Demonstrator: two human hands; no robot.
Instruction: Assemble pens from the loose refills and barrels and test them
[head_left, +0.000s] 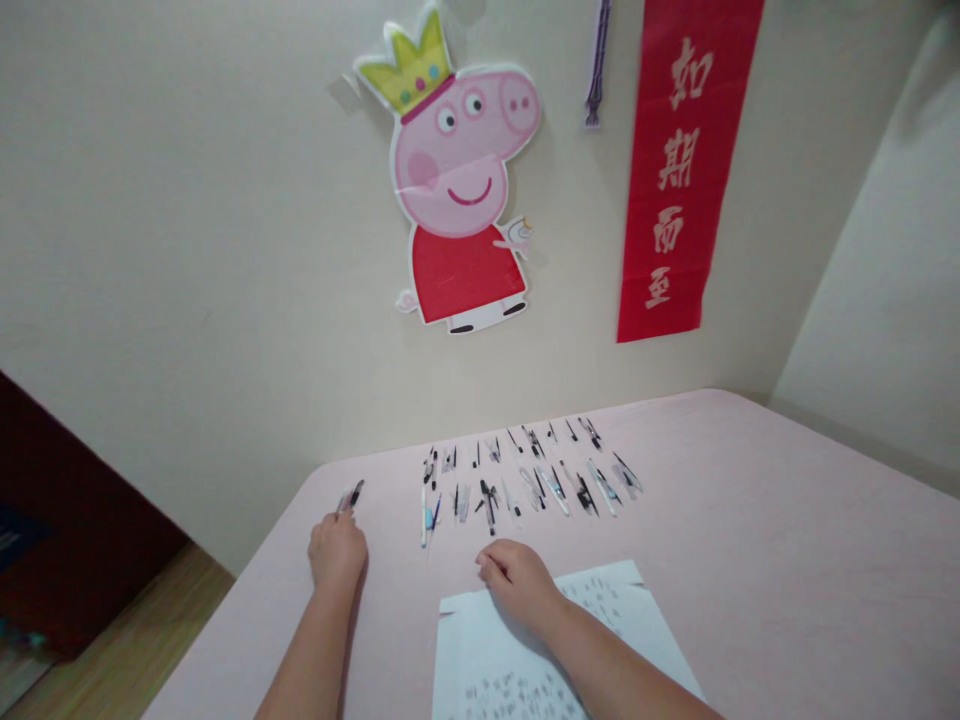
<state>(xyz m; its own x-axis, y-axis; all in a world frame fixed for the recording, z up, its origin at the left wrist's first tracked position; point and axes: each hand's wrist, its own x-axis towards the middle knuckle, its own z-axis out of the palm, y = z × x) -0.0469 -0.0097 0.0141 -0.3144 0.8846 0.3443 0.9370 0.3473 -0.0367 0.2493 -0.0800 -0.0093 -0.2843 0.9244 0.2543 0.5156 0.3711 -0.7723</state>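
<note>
On the left of the pink-covered table, my left hand (pixel 337 552) is closed with its fingers at the near end of a few pens (pixel 351 496). Their dark and clear tips stick out beyond the fingers. My right hand (pixel 519 582) rests with curled fingers over the top edge of a white sheet of handwritten paper (pixel 480 640); nothing shows in it. Just beyond that hand lies a group of black pen parts (pixel 488 505). Pen parts (pixel 581 492), caps, clear barrels and refills are laid out in two rows of small groups towards the wall.
The pink table cover (pixel 787 540) reaches back to a pale wall (pixel 225 250). On the wall hang a cartoon pig cutout (pixel 457 200) and a red banner (pixel 679 180). A dark brown piece of furniture (pixel 82 550) stands on the wooden floor at left.
</note>
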